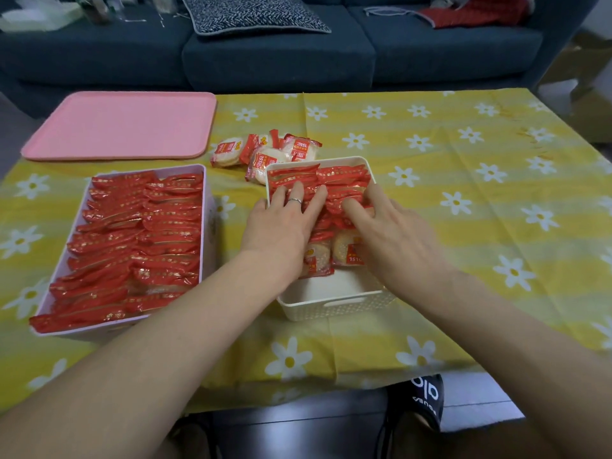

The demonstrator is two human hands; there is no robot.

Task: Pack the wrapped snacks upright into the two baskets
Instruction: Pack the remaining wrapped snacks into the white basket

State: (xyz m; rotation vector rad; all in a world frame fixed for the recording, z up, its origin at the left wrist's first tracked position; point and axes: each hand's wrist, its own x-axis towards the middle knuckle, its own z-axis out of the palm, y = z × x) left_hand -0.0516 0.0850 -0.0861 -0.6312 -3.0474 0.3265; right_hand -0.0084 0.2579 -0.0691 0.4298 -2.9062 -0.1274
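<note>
Head cam: snacks (pixel 334 187) stand in white basket (pixel 331 306), right under both my hands. L hand (pixel 281 226) and R hand (pixel 394 233) lie flat, fingers spread, pressing the tops.

Clothed table (pixel 430 193): tray (pixel 119 125), 2 baskets (pixel 331 306), snacks (pixel 265 150)

White basket (pixel 334 306) near end free; loose snacks (pixel 265 152) behind.

Your left hand (pixel 281 223) and right hand (pixel 390 233) pressed on upright snacks (pixel 334 190) in the white basket (pixel 331 303).
</note>
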